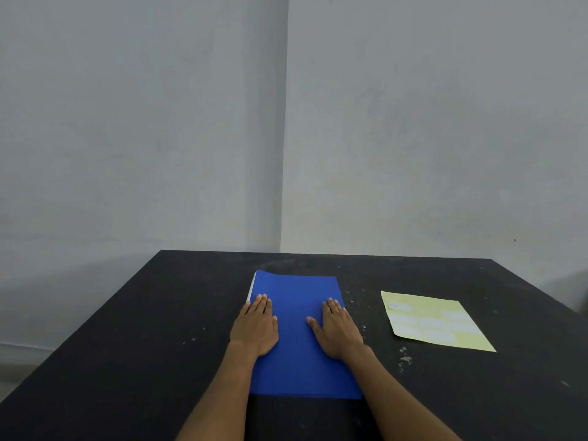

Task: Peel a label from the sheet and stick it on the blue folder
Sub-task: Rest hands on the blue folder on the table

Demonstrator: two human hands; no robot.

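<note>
Blue card makes up the folder [300, 338], which is laid flat near the middle of a black table [127, 345], and both hands are placed palm down upon it. The left hand [256, 329] is set along the folder's left edge, its outer side overlapping onto the table, with the fingers held straight and close together. The right hand [339, 334] is laid near the folder's right edge, its fingers likewise extended and the thumb spread out toward the middle of the cover. Nothing is pinched or gripped by either hand. A bare strip of blue cover is left between them.

The label sheet [436, 319], pale yellow with whitish labels in rows, is found well apart from the hands, to the right of the folder and untouched. Its details are blurred, so no count of labels can be given.

The folder's long axis is run from near to far, with its short edges toward the person and toward the wall. A thin white edge is seen at its far left corner. The sheet is turned slightly, its long axis slanted from far left to near right.

The table top is marked with pale specks and scuffs, most of them between folder and sheet. Behind it a plain grey wall [143, 122] is met by another at a corner.
</note>
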